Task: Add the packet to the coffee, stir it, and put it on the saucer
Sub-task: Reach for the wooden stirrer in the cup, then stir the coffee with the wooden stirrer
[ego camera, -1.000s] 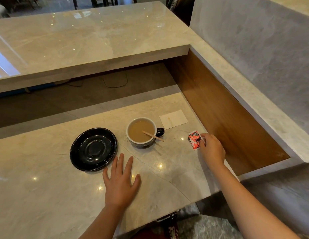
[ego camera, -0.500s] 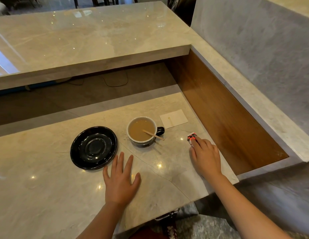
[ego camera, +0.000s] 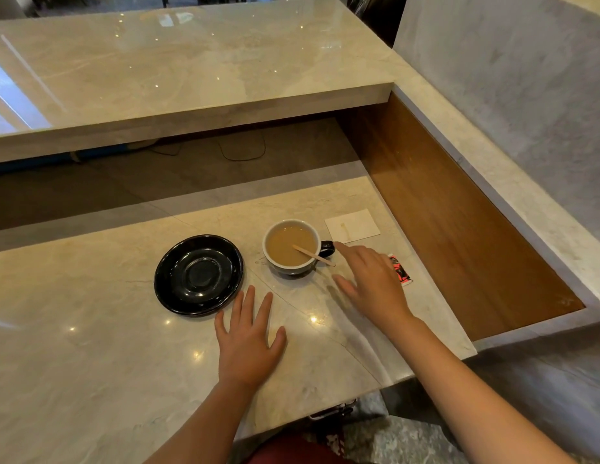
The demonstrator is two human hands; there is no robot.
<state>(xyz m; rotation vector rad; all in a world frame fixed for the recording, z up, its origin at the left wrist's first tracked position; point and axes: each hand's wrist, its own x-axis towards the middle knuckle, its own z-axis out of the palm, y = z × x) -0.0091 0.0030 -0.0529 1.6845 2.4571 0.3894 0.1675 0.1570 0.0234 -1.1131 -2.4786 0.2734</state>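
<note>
a: what's changed with the right hand (ego camera: pixel 372 283)?

b: a moment ago it rested on the red packet (ego camera: pixel 400 270) at the table's (ego camera: pixel 90 346) right edge. now it has let go and hovers toward the coffee cup (ego camera: pixel 291 246), grip open and empty, forefinger near the handle.

a: and the packet?

b: lying flat on the table just behind that hand, apart from the cup. whether it's been emptied, i can't tell.

a: the rest?

b: the wooden stirrer (ego camera: pixel 313 255) leans in the milky coffee. the black saucer (ego camera: pixel 198 274) sits bare just left of the cup. the left hand (ego camera: pixel 248 343) lies flat, open, holding nothing.

a: so what next?

b: probably stirring, or lifting the cup across to the saucer.
</note>
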